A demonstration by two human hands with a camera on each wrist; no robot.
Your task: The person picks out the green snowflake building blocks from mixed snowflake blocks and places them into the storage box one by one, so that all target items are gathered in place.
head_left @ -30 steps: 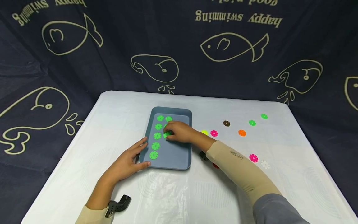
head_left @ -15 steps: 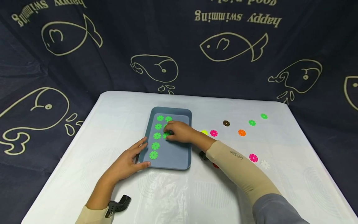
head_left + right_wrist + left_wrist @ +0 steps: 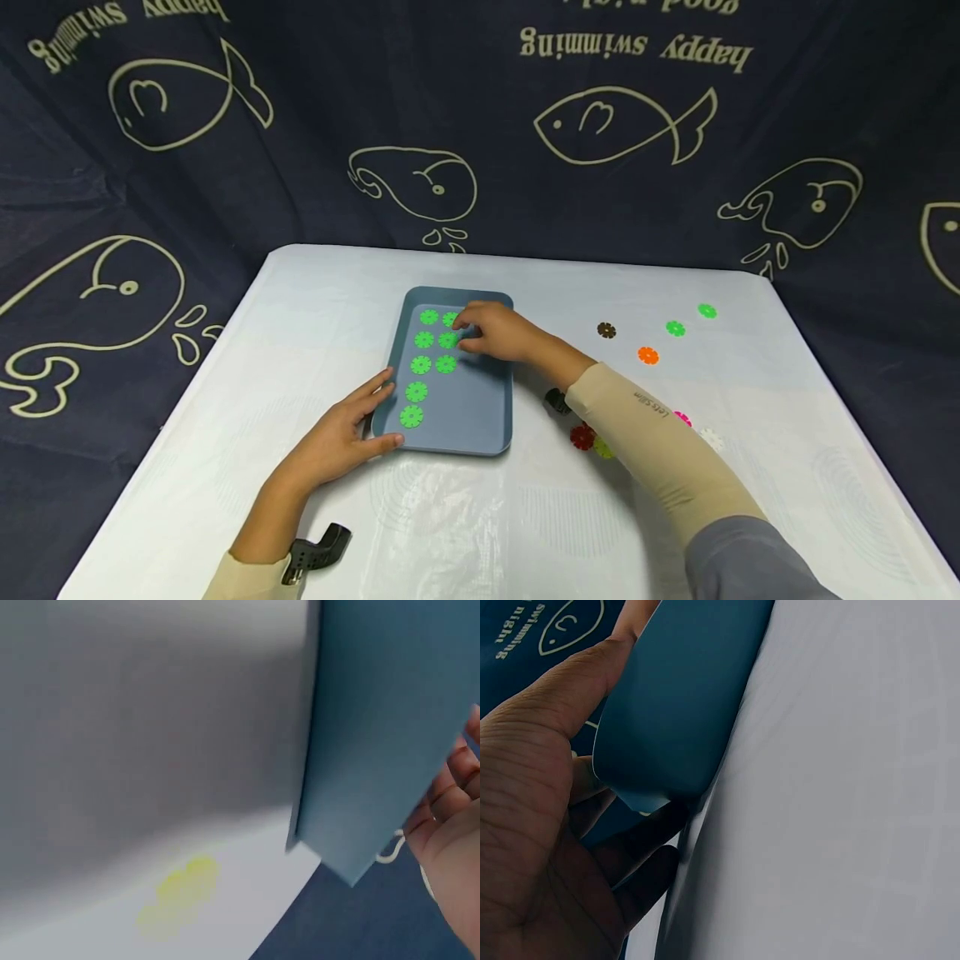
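Note:
In the head view, a blue-grey tray (image 3: 480, 417) lies on the white table. Inside it, green snowflake discs (image 3: 421, 365) form a full left column and a shorter second column beside it. My left hand (image 3: 341, 437) rests against the tray's near left corner, fingers spread along the left side and thumb at the near rim. Over the tray's far right part hovers my right hand (image 3: 498, 332), fingers loosely bent, with a gap between thumb and forefinger and no disc visible there. The wrist views show the tray's outer wall (image 3: 682, 690) and part of each hand.
Right of the tray lie loose discs: brown (image 3: 606, 330), orange (image 3: 648, 356), two green ones (image 3: 676, 328), red (image 3: 582, 437), yellow-green (image 3: 604, 448), white (image 3: 712, 439) and pink (image 3: 682, 418), some partly under the right sleeve. A dark patterned curtain (image 3: 495, 208) hangs behind the table.
My right hand has let go of a green disc in the second column and moved up and right, uncovering the discs there. My left hand and the tray have stayed put.

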